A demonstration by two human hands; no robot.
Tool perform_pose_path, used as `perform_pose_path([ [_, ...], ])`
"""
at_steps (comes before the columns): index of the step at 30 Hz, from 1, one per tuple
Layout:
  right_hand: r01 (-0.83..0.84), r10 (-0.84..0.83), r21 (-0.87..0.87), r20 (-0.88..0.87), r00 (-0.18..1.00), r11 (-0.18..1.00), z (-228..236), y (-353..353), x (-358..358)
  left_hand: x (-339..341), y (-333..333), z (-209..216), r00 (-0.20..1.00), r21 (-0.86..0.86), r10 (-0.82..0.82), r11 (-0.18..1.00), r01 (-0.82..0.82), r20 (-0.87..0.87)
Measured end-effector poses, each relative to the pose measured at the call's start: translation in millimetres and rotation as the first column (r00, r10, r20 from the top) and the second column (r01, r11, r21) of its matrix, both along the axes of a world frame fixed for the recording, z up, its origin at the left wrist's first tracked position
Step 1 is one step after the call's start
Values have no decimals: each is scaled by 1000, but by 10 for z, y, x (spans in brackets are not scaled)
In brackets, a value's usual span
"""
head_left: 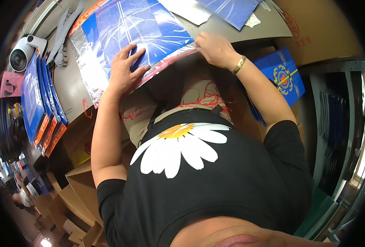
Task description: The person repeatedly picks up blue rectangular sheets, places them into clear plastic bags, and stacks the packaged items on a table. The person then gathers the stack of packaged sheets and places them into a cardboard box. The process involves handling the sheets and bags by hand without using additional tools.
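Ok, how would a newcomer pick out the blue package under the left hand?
Find the grey table across the top of the view. On it, at the near edge, lies a large blue package in clear wrap. Unlike the blue packs at left and the blue sheet at upper right, it has the left hand spread on it.

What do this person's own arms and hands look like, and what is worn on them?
Both the left hand and the right hand are ungloved. A gold-coloured bracelet circles the right wrist; no band shows on the left. The forearms are uncovered, and short black sleeves end on the upper arms.
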State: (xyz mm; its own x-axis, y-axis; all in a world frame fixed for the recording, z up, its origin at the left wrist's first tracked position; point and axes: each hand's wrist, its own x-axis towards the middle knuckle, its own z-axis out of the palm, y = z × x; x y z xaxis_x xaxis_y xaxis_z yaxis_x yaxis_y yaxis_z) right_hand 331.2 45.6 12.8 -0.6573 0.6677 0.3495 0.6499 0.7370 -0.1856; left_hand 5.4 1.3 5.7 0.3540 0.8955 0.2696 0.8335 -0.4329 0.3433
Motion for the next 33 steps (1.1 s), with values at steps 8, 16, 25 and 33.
perform_pose_path([
  [8,-73,55,-171,-106,993,983,-20,-684,177,3,-19,-20,999,6,12,1000,-11,-30],
  [16,89,-83,-172,42,996,981,47,51,-77,-7,12,-20,999,23,3,1000,-2,-35],
  [25,-152,168,-307,29,985,940,-176,-850,32,-13,-5,-14,1000,9,-13,1000,13,8],
  [33,366,-142,-317,556,819,875,-600,-1297,847,-530,-351,329,960,-58,8,998,8,279],
])
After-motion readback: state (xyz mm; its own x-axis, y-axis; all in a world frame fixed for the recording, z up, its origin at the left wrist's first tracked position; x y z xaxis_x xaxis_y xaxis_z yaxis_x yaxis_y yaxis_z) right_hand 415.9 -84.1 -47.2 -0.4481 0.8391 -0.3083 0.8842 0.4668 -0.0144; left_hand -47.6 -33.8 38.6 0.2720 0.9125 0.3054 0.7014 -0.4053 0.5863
